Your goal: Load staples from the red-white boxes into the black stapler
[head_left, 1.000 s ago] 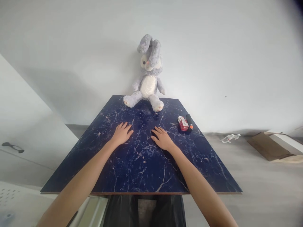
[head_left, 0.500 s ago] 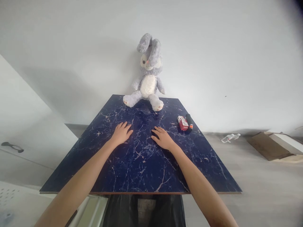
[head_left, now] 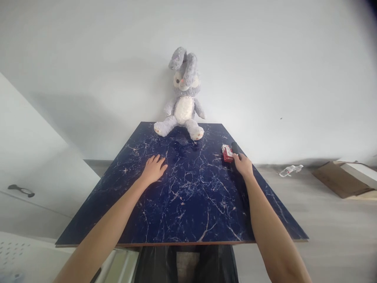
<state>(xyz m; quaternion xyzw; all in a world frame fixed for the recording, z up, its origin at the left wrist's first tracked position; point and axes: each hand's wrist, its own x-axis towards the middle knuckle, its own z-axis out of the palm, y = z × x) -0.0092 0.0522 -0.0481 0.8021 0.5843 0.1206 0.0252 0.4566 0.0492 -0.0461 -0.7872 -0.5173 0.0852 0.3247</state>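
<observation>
My left hand [head_left: 153, 169] lies flat on the blue marbled table [head_left: 182, 196], fingers spread, holding nothing. At the table's right side, my right hand [head_left: 243, 165] is at a black object [head_left: 235, 147], its fingers curled at the near end of it. How firmly the fingers close on the object is hard to tell, since the hand covers part of it. Just left of these fingers sits a small red and white box [head_left: 227, 153].
A grey plush rabbit [head_left: 184, 110] sits at the table's back edge against the wall. On the floor to the right lie a clear plastic bottle [head_left: 290, 170] and an opened cardboard box [head_left: 335, 179]. A white cabinet with a dark handle [head_left: 21, 190] stands at the left.
My right hand has moved from the middle of the table rightward to the black object and now covers its near part. My left hand has stayed about where it was.
</observation>
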